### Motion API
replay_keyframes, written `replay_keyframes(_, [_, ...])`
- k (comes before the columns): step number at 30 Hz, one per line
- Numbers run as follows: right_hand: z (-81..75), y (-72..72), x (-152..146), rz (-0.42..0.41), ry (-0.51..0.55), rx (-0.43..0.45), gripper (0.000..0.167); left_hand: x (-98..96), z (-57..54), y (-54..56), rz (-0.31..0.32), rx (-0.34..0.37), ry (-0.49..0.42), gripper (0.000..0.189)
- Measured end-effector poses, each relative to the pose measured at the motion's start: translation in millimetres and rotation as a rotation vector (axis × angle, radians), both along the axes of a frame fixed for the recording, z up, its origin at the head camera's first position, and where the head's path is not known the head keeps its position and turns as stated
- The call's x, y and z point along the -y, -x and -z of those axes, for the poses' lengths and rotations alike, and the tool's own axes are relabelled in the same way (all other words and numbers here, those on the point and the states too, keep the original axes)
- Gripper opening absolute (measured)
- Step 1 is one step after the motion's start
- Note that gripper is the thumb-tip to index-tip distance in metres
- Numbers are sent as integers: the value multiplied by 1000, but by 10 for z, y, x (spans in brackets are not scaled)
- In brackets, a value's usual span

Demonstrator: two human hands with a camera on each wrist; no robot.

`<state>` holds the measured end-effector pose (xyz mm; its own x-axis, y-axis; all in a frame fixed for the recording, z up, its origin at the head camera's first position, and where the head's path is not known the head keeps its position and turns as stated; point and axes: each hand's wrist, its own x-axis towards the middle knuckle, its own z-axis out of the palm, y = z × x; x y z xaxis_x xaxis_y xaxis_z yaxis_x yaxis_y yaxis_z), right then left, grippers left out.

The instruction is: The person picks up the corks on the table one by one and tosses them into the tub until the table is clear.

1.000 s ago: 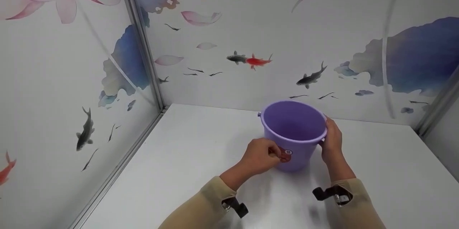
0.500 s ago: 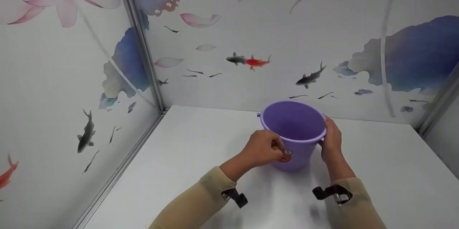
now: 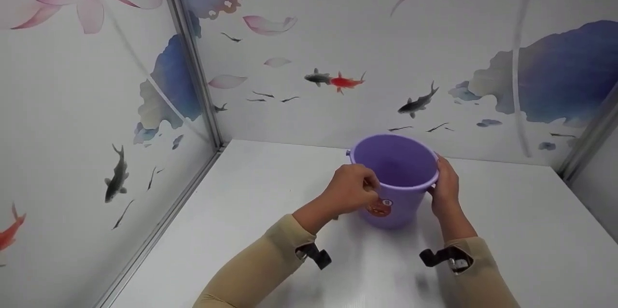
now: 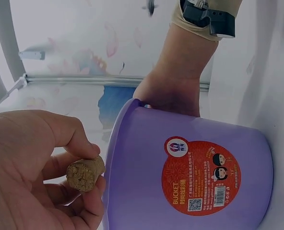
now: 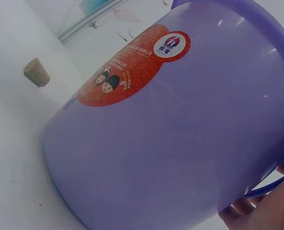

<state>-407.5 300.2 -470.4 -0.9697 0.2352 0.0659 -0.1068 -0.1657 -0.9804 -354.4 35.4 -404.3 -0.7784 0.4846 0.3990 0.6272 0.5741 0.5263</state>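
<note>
A purple bucket (image 3: 396, 211) with a red label (image 4: 199, 177) stands upright on the white table. My left hand (image 3: 350, 189) is at the bucket's near left side, fingertips just below the rim in the head view. Between its thumb and fingers it pinches a cork (image 4: 84, 173), seen end-on in the left wrist view. My right hand (image 3: 445, 189) grips the bucket's right side at the rim, its fingers (image 5: 242, 206) by the handle (image 5: 271, 184). Another cork (image 5: 37, 72) lies on the table, mostly hidden under my left wrist in the head view.
The white table (image 3: 251, 221) meets a back wall (image 3: 289, 119) and a left wall (image 3: 58, 119), both printed with fish and lotus. A metal corner strip (image 3: 193, 57) joins the walls. The bucket stands close to the back wall.
My left hand has risen along the bucket's side toward the rim, uncovering more of the label. A bit of the cork on the table now shows below my wrist. The right hand keeps its grip.
</note>
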Motion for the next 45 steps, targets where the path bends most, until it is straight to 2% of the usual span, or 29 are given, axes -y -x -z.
replay_keyframes(9, [3,-6,-32,-5,-8,1,58,-47,-97,60,0,8,-17,18])
replay_keyframes(23, [-1,-19,-32,9,-1,2,57,-83,-192,184,9,36,34,21])
replay_keyframes(28, [-2,-17,-33,7,-14,2,57,-130,-243,256,16,69,26,23])
replay_keyframes(33, [6,-11,-39,-1,-9,-6,58,-193,-274,361,39,62,10,21])
replay_keyframes(38, [4,-3,-36,-6,-9,8,58,-249,-275,456,32,60,0,21])
replay_keyframes(45, [4,-18,-7,-23,-3,-16,58,-279,-285,522,10,89,1,18])
